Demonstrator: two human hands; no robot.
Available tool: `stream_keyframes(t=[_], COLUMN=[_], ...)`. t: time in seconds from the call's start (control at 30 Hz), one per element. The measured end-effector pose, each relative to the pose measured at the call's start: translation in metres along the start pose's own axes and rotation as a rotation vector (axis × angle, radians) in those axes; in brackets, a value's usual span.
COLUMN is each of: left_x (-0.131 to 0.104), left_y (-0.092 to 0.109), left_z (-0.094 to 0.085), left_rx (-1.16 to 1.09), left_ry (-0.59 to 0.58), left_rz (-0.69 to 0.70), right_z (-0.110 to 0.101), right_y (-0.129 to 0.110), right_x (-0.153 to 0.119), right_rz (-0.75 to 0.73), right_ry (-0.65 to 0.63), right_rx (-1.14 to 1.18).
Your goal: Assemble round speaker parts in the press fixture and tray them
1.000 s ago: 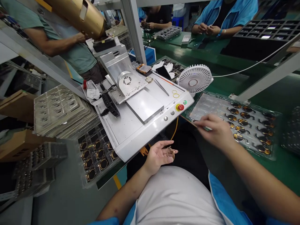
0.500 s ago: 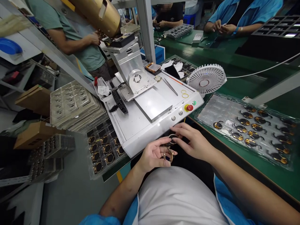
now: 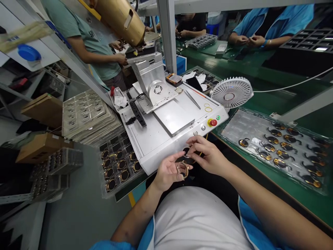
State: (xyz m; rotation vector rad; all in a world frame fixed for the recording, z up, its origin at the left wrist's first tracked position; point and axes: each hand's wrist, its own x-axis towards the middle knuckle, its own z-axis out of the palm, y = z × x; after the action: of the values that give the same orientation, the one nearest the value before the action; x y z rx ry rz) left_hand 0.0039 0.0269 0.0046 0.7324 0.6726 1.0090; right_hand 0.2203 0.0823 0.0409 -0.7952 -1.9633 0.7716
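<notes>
Close to my body, my left hand (image 3: 168, 172) holds a gold-rimmed ring-shaped case (image 3: 184, 170) between its thumb and fingers. Just above that case, my right hand (image 3: 208, 155) pinches a small dark round part (image 3: 186, 151); the left index fingertip reaches the same part. Both hands are in front of the lower edge of a white machine (image 3: 156, 157) with buttons. To the right, a clear tray (image 3: 230, 126) bears several dark round parts with curled black strips. Another tray (image 3: 103, 180) at the left holds several gold-rimmed round pieces.
A metal fixture (image 3: 156, 81) stands on the machine, beside tweezers (image 3: 192, 99) and a red button (image 3: 213, 122). A white fan (image 3: 230, 94) is at its right corner. Stacked trays (image 3: 88, 128) stand left. A person (image 3: 99, 59) works behind, others across the green table.
The view has shifted a little, so the machine and trays appear further right. My hands have moved slightly left in the picture, the right one nearer the left, both still holding their parts.
</notes>
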Motion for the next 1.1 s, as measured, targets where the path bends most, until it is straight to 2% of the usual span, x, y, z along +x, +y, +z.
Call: stream_keyframes(t=[0.03,0.1,0.17,0.23,0.33,0.43,0.53,0.6,0.7,0.77,0.83,0.9,1.0,1.1], left_x=[0.001,0.004,0.005,0.003,-0.005,-0.017,-0.026,-0.027,-0.022,-0.016,-0.012,-0.009,-0.007,-0.005], left_y=[0.001,0.004,0.008,0.011,0.012,0.009,0.0,-0.01,-0.023,-0.027,-0.028,-0.025,-0.019,-0.011], left_z=[0.0,0.0,0.002,0.003,0.002,0.0,0.0,0.003,0.011,0.015,0.017,0.018,0.016,0.011], left_rx=[0.009,0.019,0.037,0.068,0.13,0.218,0.372,0.517,0.805,0.978,1.035,0.944,0.734,0.72], left_ry=[0.026,0.064,0.074,0.073,0.078,0.068,0.097,0.113,0.048,-0.027,-0.094,-0.121,-0.088,-0.103], left_rz=[0.021,0.06,0.093,0.12,0.155,0.201,0.299,0.363,0.426,0.446,0.449,0.439,0.446,0.453], right_z=[-0.004,-0.012,-0.019,-0.025,-0.031,-0.03,-0.013,0.006,0.035,0.046,0.045,0.036,0.02,0.012], right_y=[0.002,0.01,0.022,0.034,0.047,0.046,0.029,0.012,-0.008,-0.013,-0.012,-0.01,-0.011,-0.014], right_x=[0.008,0.03,0.056,0.081,0.101,0.089,0.051,0.02,-0.015,-0.024,-0.023,-0.017,-0.01,-0.008], right_rz=[0.032,0.194,0.454,0.683,0.825,0.791,0.615,0.519,0.503,0.559,0.623,0.656,0.681,0.735], right_ry=[0.027,0.108,0.183,0.203,0.205,0.295,0.367,0.274,0.111,0.152,0.237,0.276,0.21,0.16], right_rx=[-0.019,-0.001,0.063,0.114,0.101,-0.031,-0.085,0.063,0.335,0.437,0.511,0.583,0.683,0.697])
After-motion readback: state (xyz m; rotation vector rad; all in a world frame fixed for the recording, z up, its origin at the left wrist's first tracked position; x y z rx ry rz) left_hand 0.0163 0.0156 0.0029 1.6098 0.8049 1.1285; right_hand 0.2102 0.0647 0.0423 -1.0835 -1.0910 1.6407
